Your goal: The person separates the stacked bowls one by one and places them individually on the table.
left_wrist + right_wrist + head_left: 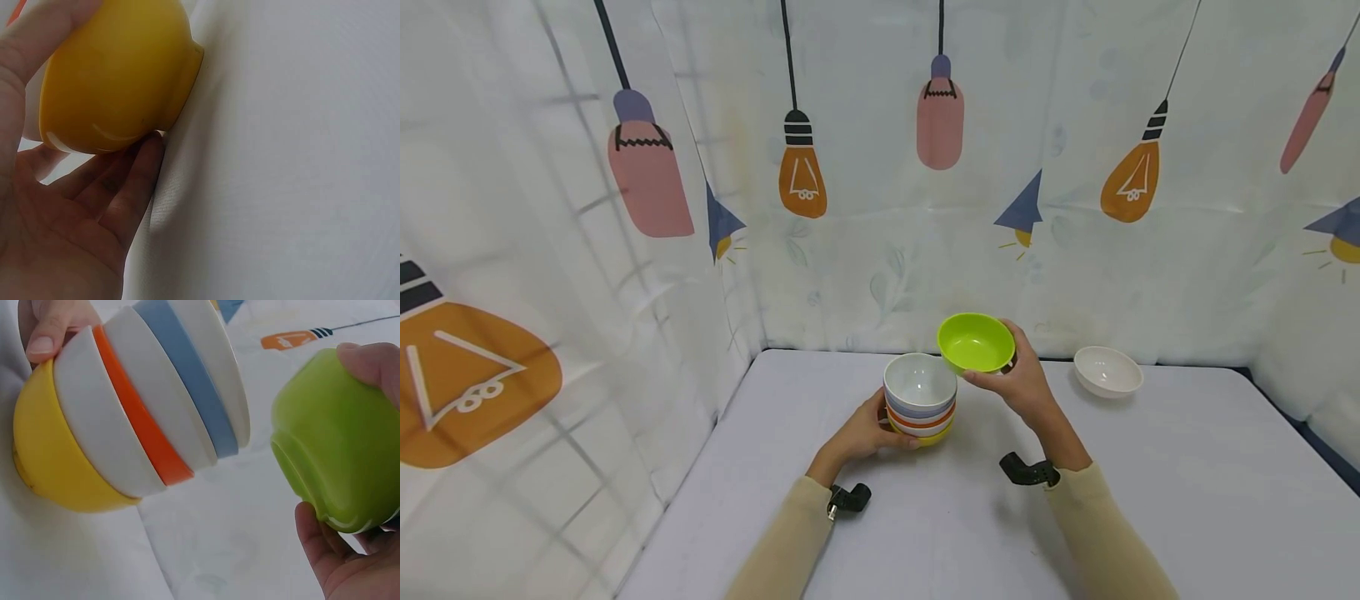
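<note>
A stack of nested bowls [920,385] stands on the table left of centre in the head view. From its base up, the right wrist view shows a yellow bowl [69,450], then white, orange, white, blue and white ones. My left hand [867,429] grips the stack low down, thumb and fingers around the yellow bowl. Up and to the right, my right hand [1021,385] holds a lime-green bowl [976,340] by its side, thumb near the rim and fingers underneath. This green bowl is raised beside the stack's top, its inside tilted toward the head camera.
A single white bowl [1107,372] sits near the back edge of the white-covered table [1210,483], to the right of my right hand. Behind the table hangs a pale curtain [865,275] printed with lamps, and it continues along the left side.
</note>
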Tool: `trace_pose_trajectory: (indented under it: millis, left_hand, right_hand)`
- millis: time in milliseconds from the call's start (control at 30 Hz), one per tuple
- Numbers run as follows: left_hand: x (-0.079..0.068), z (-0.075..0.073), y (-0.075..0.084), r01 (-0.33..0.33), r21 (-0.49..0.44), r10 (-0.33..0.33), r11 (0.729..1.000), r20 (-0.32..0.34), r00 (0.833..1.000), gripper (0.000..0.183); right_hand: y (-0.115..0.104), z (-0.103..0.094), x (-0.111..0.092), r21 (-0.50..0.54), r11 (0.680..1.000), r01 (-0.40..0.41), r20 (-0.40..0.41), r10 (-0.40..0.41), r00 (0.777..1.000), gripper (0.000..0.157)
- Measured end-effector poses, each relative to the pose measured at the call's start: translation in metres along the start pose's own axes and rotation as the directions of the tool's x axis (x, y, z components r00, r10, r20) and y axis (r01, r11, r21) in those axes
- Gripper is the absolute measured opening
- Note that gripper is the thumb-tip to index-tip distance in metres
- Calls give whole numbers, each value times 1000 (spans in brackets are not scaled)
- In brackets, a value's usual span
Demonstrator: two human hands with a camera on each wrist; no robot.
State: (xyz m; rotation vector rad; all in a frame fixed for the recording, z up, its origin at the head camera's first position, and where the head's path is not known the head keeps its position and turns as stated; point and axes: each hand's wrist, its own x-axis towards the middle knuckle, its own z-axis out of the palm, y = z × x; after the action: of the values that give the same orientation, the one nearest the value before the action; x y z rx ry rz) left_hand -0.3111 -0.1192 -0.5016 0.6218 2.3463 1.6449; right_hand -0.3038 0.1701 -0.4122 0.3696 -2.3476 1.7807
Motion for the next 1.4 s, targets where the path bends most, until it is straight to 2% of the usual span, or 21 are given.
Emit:
trace_pose_trajectory:
  millis: [333, 867, 1400]
  left_hand:
    - [-1, -1, 1, 29, 18, -29, 999, -8, 1000, 98]
    - [-1, 0, 0, 18, 26, -17, 1000, -15, 1000, 95]
    - [-1, 0, 0, 22, 5, -22, 1000, -9, 1000, 95]
  right_hand:
    - [13, -19, 4, -13, 998, -60, -45, 60, 997, 102]
    - [51, -50, 6, -39, 992, -123, -92, 119, 989, 102]
    - [87, -55, 6, -84, 963, -257, -106, 248, 963, 112]
